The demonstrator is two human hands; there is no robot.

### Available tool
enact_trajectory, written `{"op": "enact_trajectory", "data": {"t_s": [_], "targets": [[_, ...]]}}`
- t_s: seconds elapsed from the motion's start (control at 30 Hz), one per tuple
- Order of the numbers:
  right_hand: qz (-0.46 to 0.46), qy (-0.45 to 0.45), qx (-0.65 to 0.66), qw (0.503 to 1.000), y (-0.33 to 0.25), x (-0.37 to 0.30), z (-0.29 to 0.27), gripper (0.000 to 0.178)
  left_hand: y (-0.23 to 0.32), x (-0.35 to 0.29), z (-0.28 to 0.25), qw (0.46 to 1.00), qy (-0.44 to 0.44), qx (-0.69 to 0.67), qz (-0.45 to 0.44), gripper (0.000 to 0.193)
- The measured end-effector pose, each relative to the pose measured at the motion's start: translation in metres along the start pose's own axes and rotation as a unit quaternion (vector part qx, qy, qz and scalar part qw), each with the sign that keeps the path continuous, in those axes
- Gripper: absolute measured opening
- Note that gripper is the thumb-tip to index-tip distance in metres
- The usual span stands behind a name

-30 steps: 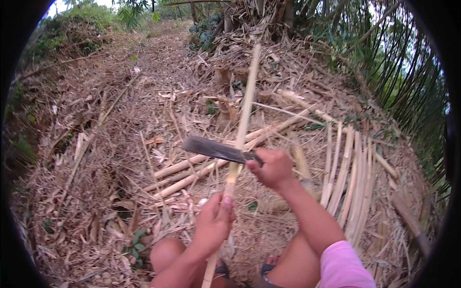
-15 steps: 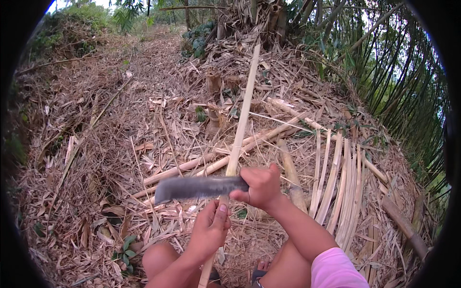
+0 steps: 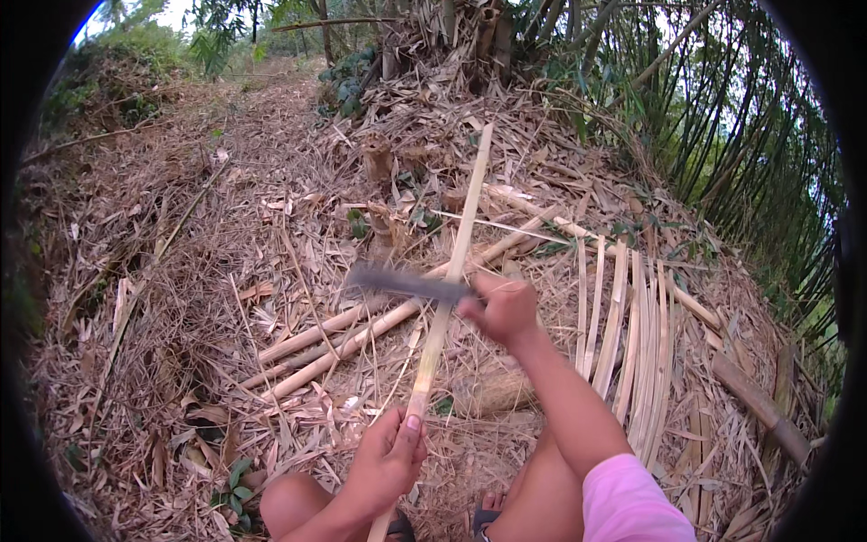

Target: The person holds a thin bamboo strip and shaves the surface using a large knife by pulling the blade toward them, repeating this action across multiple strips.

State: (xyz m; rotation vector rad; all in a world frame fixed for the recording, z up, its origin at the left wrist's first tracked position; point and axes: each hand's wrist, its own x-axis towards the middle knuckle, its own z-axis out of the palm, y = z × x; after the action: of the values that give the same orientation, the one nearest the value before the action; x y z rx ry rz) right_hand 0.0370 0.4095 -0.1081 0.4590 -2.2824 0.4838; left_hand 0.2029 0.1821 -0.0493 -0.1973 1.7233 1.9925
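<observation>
A long pale bamboo strip (image 3: pixel 468 212) runs away from me, its near end passing down between my legs. My left hand (image 3: pixel 388 456) is closed around its lower part, the thumb lying along the top. Farther up, my right hand (image 3: pixel 502 309) is wrapped round the grip of a machete (image 3: pixel 402 283). Its broad dark blade points left across the strip and is smeared by motion. Whether the edge touches the strip I cannot tell. The machete's handle is hidden in my fist.
Several split bamboo strips (image 3: pixel 639 334) lean side by side on a bamboo pole (image 3: pixel 695 307) at the right. More poles (image 3: pixel 339 348) lie crossed beyond my hands. A short log (image 3: pixel 492 390) lies in front of me. Cut stumps (image 3: pixel 377 163) stand farther off among dry leaves.
My right hand has moved the machete away from me along the strip, farther from my left hand. The strip has come nearer, its far end lower in view.
</observation>
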Motion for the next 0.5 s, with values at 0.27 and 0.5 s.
{"op": "enact_trajectory", "data": {"t_s": [0.27, 0.5], "targets": [[0.237, 0.088, 0.028, 0.967, 0.110, -0.007, 0.013, 0.069, -0.028, -0.036, 0.008, 0.988, -0.019, 0.143, 0.061, 0.027], [0.492, 0.072, -0.013, 0.867, 0.183, -0.041, -0.008, 0.081, -0.046, -0.075, 0.019, 0.993, -0.085, 0.030, -0.077, 0.021]]}}
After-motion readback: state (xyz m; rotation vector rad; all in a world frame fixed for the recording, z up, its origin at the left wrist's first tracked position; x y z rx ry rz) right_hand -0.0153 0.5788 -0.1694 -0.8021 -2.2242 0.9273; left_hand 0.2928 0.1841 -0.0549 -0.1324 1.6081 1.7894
